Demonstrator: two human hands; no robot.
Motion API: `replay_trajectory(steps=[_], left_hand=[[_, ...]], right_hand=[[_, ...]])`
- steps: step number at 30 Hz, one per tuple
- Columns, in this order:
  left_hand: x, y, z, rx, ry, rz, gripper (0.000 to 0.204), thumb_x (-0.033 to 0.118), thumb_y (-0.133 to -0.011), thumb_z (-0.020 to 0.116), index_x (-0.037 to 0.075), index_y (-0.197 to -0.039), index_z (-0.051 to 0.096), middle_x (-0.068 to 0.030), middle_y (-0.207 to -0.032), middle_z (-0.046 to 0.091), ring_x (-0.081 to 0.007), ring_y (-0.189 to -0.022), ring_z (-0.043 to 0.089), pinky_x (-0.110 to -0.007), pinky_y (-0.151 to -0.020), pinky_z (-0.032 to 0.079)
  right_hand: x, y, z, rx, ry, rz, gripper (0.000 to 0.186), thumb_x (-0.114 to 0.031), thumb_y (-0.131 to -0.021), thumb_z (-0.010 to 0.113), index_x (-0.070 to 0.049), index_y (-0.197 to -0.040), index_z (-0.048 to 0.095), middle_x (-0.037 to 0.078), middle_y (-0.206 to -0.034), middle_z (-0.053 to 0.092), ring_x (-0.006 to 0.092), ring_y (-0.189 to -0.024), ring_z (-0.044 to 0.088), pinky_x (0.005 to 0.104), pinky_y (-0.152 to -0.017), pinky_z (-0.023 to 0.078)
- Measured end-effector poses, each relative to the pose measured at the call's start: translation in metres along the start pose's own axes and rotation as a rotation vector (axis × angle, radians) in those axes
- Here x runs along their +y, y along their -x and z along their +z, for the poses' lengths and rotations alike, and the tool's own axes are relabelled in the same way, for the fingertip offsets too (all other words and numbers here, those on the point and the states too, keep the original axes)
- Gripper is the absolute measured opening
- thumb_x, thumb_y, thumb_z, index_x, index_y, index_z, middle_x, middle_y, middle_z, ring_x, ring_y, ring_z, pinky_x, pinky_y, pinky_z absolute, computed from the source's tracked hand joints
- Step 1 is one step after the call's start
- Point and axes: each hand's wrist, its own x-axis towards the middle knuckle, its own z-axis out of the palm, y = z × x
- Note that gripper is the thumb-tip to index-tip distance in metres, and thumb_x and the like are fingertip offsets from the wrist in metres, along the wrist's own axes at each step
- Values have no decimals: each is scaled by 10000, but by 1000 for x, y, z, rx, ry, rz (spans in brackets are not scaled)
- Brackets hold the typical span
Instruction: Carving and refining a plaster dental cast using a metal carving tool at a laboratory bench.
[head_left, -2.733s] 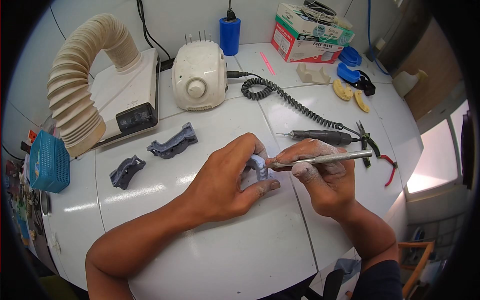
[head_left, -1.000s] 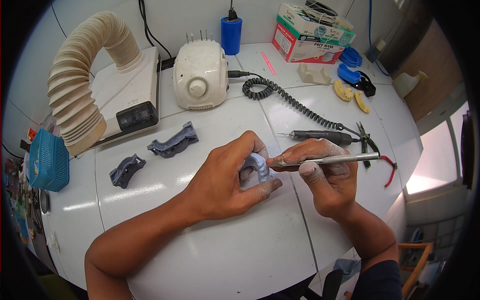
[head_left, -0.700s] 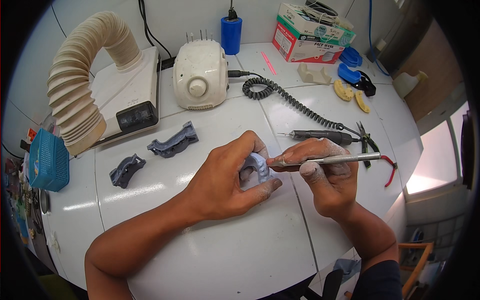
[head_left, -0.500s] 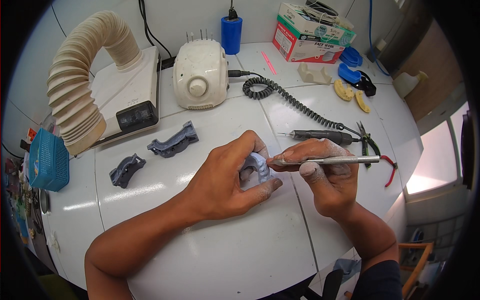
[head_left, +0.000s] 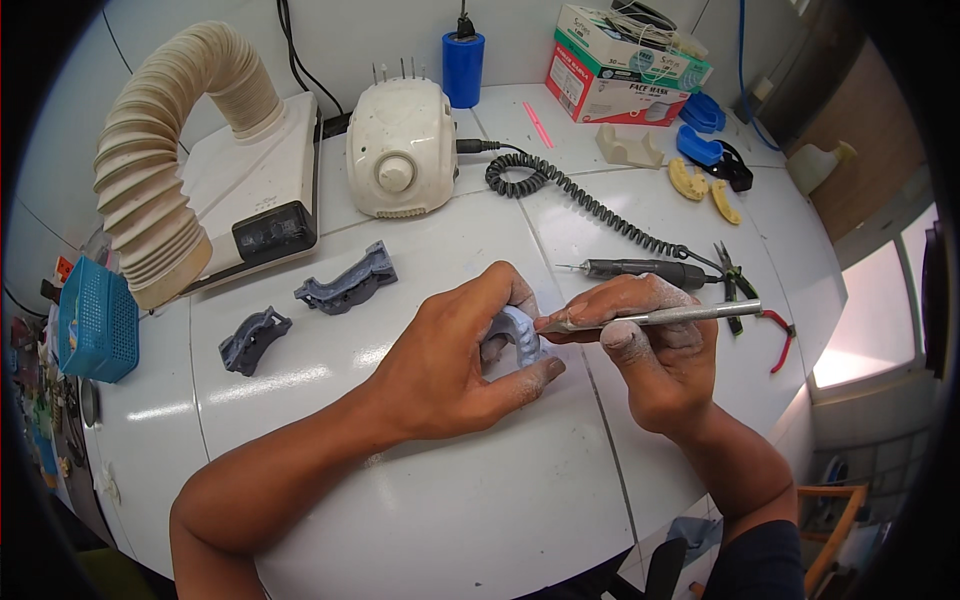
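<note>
My left hand (head_left: 455, 365) is curled around a pale blue dental arch model (head_left: 522, 338), thumb along its lower side. My right hand (head_left: 662, 365), powdery on the fingers, grips a slim silver tool (head_left: 695, 311) like a pen, its working end against or beside the model's teeth; fingers hide exact contact. Two dark grey arched moulded pieces, one larger (head_left: 345, 282), one smaller (head_left: 252, 345), lie to the left of my hands. Just beyond my right hand are a black rotary handpiece (head_left: 635, 272) and pliers (head_left: 735, 295).
A white control unit (head_left: 400, 160) with coiled cable (head_left: 580, 208), a machine with ribbed hose (head_left: 155, 200), blue basket (head_left: 100, 325), blue cylinder (head_left: 463, 75), stacked boxes (head_left: 620, 95), blue trays (head_left: 700, 148), yellow arches (head_left: 690, 180) and red-handled tool (head_left: 778, 345) surround me on the tiled bench (head_left: 420, 505).
Since the earliest frame, my right hand and tool have shifted slightly right and my left hand slightly up. In the last half second the tool's back end has tilted slightly upward.
</note>
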Motion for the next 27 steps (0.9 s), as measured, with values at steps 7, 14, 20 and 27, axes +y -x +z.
replay_trajectory(steps=[7, 14, 20, 27], left_hand=[[0, 1, 1, 11, 21, -15, 415, 220, -823, 872, 56, -1036, 555, -20, -745, 643, -84, -625, 564, -250, -568, 412], [0, 0, 2, 17, 27, -6, 421, 219, -818, 874, 55, -1038, 555, -17, -745, 640, -85, -619, 555, -250, -566, 410], [1, 0, 1, 12, 15, -1, 423, 225, -816, 876, 54, -1033, 556, -16, -746, 639, -85, -616, 555, -251, -563, 411], [0, 0, 2, 16, 17, -2, 424, 218, -818, 877, 51, -1038, 556, -14, -747, 635, -79, -625, 557, -251, -565, 412]], right_hand=[[-2, -1, 1, 2, 33, -7, 178, -64, -1053, 628, 75, -1138, 699, 196, -1077, 744, 221, -1037, 724, 343, -912, 585], [0, -2, 0, -20, 53, -47, 174, -59, -1049, 632, 74, -1138, 702, 195, -1072, 748, 223, -1024, 721, 348, -909, 581], [0, -2, 2, 4, 36, -46, 154, -62, -1043, 643, 57, -1101, 721, 190, -1052, 757, 221, -1010, 722, 357, -906, 581], [0, -2, 2, 3, 63, -58, 151, -64, -1041, 645, 51, -1093, 728, 189, -1051, 759, 224, -999, 726, 362, -901, 582]])
